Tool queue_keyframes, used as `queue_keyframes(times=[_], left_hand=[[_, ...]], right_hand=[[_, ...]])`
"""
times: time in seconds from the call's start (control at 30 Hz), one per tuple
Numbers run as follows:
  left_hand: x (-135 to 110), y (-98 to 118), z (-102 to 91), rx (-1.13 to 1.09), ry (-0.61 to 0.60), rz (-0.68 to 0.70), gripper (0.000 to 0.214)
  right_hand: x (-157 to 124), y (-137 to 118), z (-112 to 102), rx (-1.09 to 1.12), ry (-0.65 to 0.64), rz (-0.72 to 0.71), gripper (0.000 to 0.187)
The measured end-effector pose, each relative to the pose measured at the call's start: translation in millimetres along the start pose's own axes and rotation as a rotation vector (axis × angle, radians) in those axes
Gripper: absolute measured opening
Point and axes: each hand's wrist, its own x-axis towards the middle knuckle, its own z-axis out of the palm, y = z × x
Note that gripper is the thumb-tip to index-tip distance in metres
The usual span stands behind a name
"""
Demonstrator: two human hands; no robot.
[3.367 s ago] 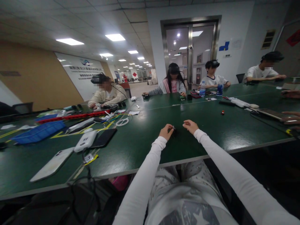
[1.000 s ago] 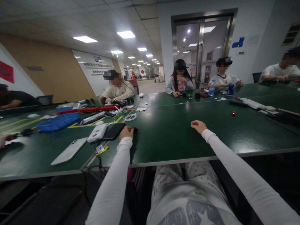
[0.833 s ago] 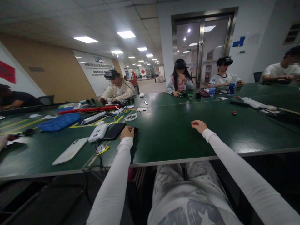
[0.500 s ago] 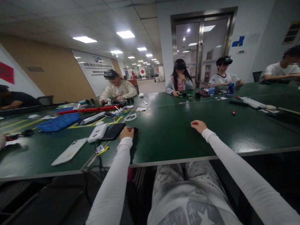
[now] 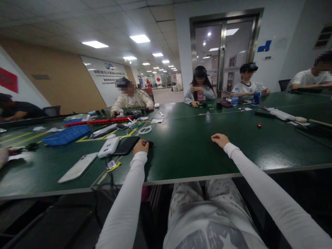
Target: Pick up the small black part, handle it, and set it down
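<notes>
My left hand rests on the green table with its fingers closed on a small black object. Only the end of that object shows past the fingertips, so its kind is unclear. Just left of this hand lie a flat black case, a white device with a dark mark, and a white phone. Off to the right, my right hand is held over the table with thumb and fingers pinched together. Whatever it may hold is too small or hidden to see.
A blue basket, a coiled white cable and loose wires lie at left. A small red item and a white tool sit at right. Two bottles stand farther back. Several people sit around the table.
Both my hands keep practically the same place and grip. Across the table, one person's hand has come down from the face toward the chest, and another person's hand has shifted sideways.
</notes>
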Motion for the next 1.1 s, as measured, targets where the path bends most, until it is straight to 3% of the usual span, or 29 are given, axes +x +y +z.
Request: queue_keyframes(times=[1.1], left_hand=[[-0.9,0.6,-1.9,-0.014,-0.044,-0.016,0.022]], right_hand=[[1.0,0.6,0.8,-0.029,-0.015,-0.007,0.018]])
